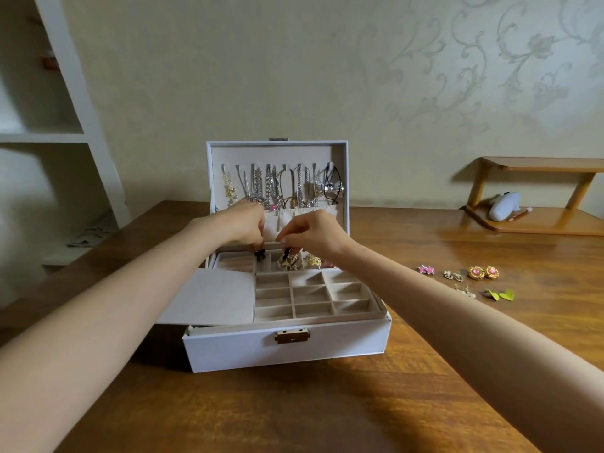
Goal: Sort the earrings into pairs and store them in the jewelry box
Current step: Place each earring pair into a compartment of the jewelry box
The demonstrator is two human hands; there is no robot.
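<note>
Head view, one entry per item.

- Jewelry box (287,351): it stands mid-desk with its lid upright at the back. Chains hang (277,188) in a row inside the lid.
- Divider tray (310,294): it fills the box top to the right rim. Its front cells are bare, and gold pieces (313,260) lie in the back row.
- Flap (212,300): it lies flat on the tray's left part and juts out past the box's left wall.
- Your left hand (243,223): it is over the back row, fingers curled down and pinching a black earring (260,255).
- Your right hand (313,232): it is just beside the left, fingers pinching a second black earring (287,251) above the gold pieces.
- Desk (327,403): there is a broad bare stretch in front of the box. The desk's left edge runs under your left forearm.
- Loose pairs, right of the box and well apart from it:
  - pink stars (426,269)
  - silver studs (452,275)
  - gold rounds (483,273)
  - small gold pair (464,290)
  - green hearts (500,294)
- Wooden shelf (536,165): it sits at the far right of the desk and holds a white object (503,206).
</note>
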